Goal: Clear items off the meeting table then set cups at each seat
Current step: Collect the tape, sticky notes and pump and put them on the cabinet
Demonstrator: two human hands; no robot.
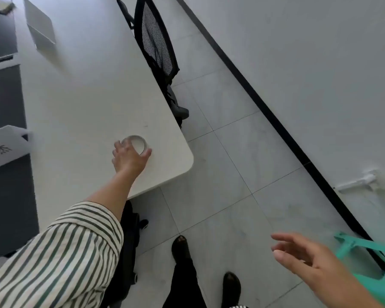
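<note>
Head view: left hand [129,157] wraps fingers around clear cup [136,143], cup upright on white table [80,103] near rounded corner. Right hand [307,257] loose, fingers spread, empty, over floor; green bag [373,278] hangs at wrist. Laptop [40,24] at far end. Mesh chair [157,44] beside table.
</note>
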